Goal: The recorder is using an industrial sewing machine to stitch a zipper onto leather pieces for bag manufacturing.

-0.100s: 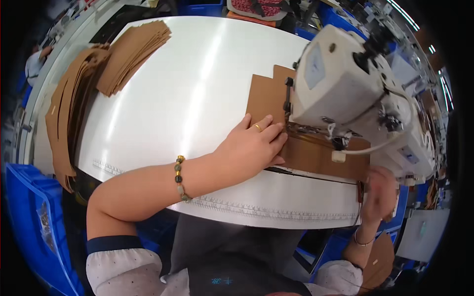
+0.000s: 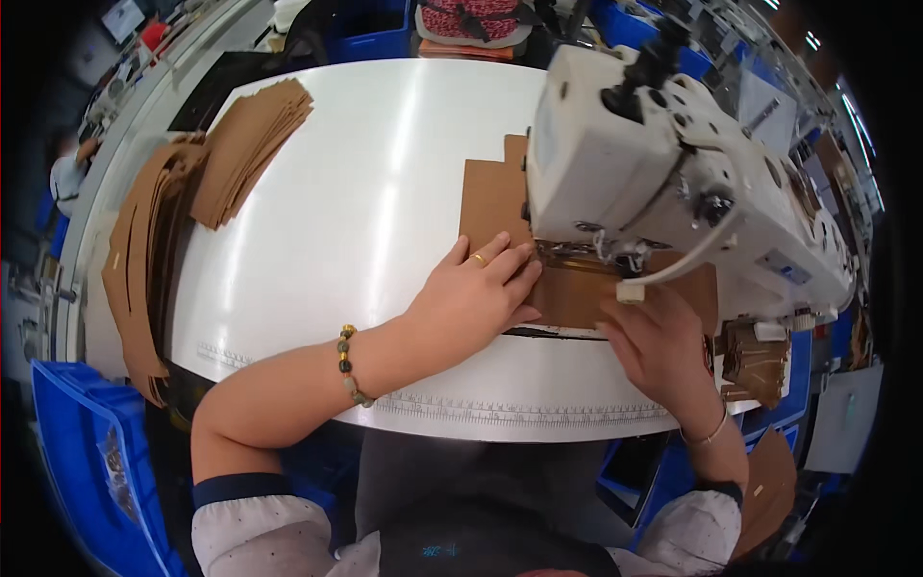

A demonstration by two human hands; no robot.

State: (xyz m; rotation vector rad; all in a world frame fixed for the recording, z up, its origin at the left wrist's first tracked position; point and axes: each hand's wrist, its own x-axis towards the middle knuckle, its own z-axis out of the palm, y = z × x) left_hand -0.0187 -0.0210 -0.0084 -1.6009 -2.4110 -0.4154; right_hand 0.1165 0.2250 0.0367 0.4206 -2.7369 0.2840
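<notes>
A flat brown sheet point(image 2: 488, 197), leather-like with a stepped far edge, lies partly under the head of a white industrial sewing machine point(image 2: 615, 159). My left hand point(image 2: 476, 293) rests on its left part with the fingers spread and pointing toward the machine. My right hand point(image 2: 659, 346) is over the near right part of the brown material, just below the machine's needle area. Its thumb and forefinger are apart, and the other fingertips are partly hidden by the machine's pale knob. The machine head covers the middle of the sheet.
A fanned stack of brown pieces point(image 2: 252, 149) lies at the table's far left, beside more brown pieces point(image 2: 135, 269) hanging over the edge. Blue bins point(image 2: 91, 423) stand at the lower left and beyond the table. Small brown pieces point(image 2: 755, 361) lie right of my right hand.
My right hand has come left from the table's right edge onto the brown material. My left hand stays on the sheet. The whole view has shifted a little.
</notes>
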